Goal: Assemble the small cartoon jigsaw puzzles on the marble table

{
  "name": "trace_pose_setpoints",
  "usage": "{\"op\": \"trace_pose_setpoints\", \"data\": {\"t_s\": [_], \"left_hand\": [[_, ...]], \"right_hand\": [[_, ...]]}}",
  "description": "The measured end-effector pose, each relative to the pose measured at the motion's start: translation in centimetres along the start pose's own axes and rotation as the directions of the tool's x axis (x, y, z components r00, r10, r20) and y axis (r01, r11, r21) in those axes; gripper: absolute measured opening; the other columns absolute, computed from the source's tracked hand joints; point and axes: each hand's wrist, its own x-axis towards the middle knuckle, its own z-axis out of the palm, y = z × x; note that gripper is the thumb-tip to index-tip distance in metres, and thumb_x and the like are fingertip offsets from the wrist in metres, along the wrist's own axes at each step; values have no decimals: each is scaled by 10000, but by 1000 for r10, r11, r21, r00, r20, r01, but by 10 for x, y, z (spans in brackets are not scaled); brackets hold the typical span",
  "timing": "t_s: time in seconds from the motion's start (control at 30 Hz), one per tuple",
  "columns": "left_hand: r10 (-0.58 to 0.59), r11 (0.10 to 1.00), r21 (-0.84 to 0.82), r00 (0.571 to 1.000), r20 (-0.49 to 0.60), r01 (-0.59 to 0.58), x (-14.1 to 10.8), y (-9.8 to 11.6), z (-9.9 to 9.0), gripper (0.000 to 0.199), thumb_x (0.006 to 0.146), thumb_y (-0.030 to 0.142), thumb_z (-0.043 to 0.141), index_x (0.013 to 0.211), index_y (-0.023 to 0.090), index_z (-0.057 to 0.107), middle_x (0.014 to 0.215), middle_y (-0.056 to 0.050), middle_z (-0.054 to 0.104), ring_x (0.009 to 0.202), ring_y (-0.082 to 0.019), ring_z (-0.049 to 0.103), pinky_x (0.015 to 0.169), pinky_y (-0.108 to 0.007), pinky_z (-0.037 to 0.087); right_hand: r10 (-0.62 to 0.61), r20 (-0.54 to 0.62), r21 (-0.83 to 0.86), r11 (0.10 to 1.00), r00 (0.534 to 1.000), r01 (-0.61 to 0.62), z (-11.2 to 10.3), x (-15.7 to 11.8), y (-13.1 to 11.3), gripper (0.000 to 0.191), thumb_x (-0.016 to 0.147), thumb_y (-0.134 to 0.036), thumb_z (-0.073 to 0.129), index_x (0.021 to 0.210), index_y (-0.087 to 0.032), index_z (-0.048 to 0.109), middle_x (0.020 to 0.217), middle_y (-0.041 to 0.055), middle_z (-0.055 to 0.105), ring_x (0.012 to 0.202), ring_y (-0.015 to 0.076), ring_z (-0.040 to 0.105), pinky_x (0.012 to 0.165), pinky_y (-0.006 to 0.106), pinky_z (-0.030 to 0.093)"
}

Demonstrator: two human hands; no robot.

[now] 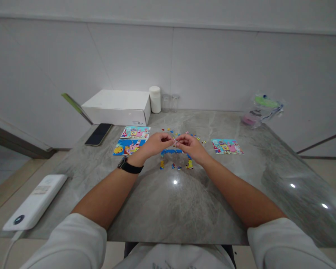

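Both hands meet over the puzzle area in the middle of the table (168,209). Left hand (156,144): thumb and index finger drawn together in a pinch, fingers curled. Right hand (194,148): similar pinch, tips facing the left's and almost touching them. Between the two sets of fingertips, a small pinkish piece (175,143), gripped at its edges; mostly covered by the fingers, so outline and print cannot be told.

Position of the remaining puzzle: a blue strip (172,151) lies just below the fingertips on the near side, curved in outline. Yellow-printed pieces (189,164) extend toward the wearer at its right end, others at its left; two small clusters (173,166) sit between these ends. Loose pieces (171,131), knobbed and multicoloured, are scattered beyond the hands.

Materials: tabletop grey, marbled, glossy, with bright light reflections. Picture cards flat, rectangular, with cartoon print: two adjoining (136,132) left of the hands, a single card (235,147) to the right. White box (114,108) has a smooth, matt look; beside it a white cylindrical bottle (155,100) with rounded top. Left wrist bears a dark watch (131,167) with a black band.
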Motion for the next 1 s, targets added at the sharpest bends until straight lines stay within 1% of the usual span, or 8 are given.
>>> {"op": "trace_pose_setpoints", "data": {"t_s": [0.2,0.3,0.43,0.57,0.63,0.8,0.9,1.0], "left_hand": [[-13,996,86,1000,14,12,-1,3,2,331,898,476,639,838,171,752,761,-9,700,731,-157,609,662,-269,444],[-20,995,94,999,33,17,-2,4,6,330,902,476,643,843,173,758,764,-10,712,727,-159,611,657,-270,442],[-16,994,112,998,54,10,-3,4,12,325,908,468,630,856,177,765,778,-12,726,734,-161,621,658,-267,444],[14,985,171,991,134,-37,-4,2,15,295,913,438,629,854,184,768,792,-15,744,730,-162,637,662,-270,448],[29,977,204,985,172,-64,-5,2,16,269,915,410,629,878,191,780,805,-17,755,736,-164,651,675,-274,456],[76,923,353,973,218,-152,-7,0,17,182,903,339,666,907,210,794,876,-29,781,779,-180,674,724,-294,471],[104,870,436,951,291,-229,-11,0,20,127,869,284,711,932,222,801,924,-36,790,830,-205,687,754,-310,482],[92,819,503,928,360,-277,-17,1,25,131,844,260,739,952,231,807,938,-41,790,852,-226,692,751,-318,484]], "right_hand": [[-29,58,-34,999,998,31,-7,-1,-8,398,767,-474,840,1051,-242,688,962,30,741,861,181,674,715,295,526],[-39,101,-66,997,994,45,-12,0,-10,383,763,-459,850,1032,-233,698,922,23,732,839,175,666,725,299,529],[-17,166,-121,992,986,38,-20,2,-9,333,764,-442,848,960,-214,705,838,5,726,768,156,652,712,293,524],[52,289,-235,972,956,18,-32,2,-10,251,763,-388,818,918,-209,733,817,8,755,755,159,669,710,290,522],[91,332,-308,951,939,16,-38,2,-11,213,774,-371,784,904,-206,749,813,11,762,744,160,670,696,285,513],[159,346,-456,890,925,18,-50,1,-9,156,737,-325,763,838,-205,759,755,-4,745,702,161,652,652,271,485],[233,379,-509,861,896,-8,-52,0,-8,127,716,-305,764,800,-210,754,717,-20,733,663,154,633,615,257,458],[278,384,-581,814,880,-4,-52,-2,-7,100,723,-290,751,787,-214,766,687,-32,718,621,137,592,584,247,410]]}}
